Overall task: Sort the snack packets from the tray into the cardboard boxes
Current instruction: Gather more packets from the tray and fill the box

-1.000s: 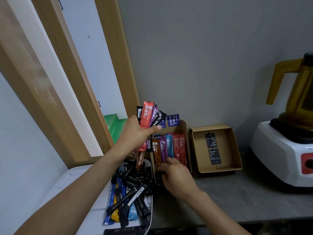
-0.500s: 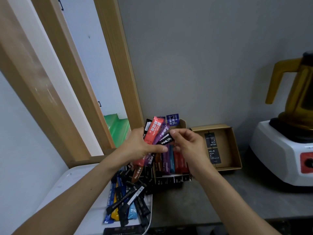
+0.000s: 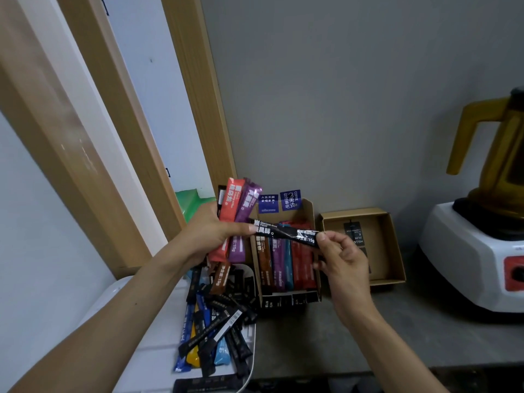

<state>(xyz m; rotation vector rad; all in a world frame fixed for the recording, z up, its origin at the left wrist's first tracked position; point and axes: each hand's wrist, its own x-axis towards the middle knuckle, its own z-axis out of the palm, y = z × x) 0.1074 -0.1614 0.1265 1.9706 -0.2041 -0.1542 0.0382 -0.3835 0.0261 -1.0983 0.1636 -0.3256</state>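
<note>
The picture's edge crops the yellow jug (image 3: pixel 504 165); the right hand (image 3: pixel 340 259) partly hides the right box (image 3: pixel 381 245).

The stick packet (image 3: pixel 286 235) pinched between the fingers of the left hand (image 3: pixel 209 236) and the right hand (image 3: pixel 344 259) is black with white letters, above the left thumb stand an orange-red packet (image 3: pixel 231 202) and a purple packet (image 3: pixel 247 202), and beside the right fingers the boxed packets (image 3: pixel 283 262) are brown, purple, blue and red.

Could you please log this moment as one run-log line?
left hand: grips packet bundle | right hand: pinches black packet | left box: part filled | tray: holds packets
</note>
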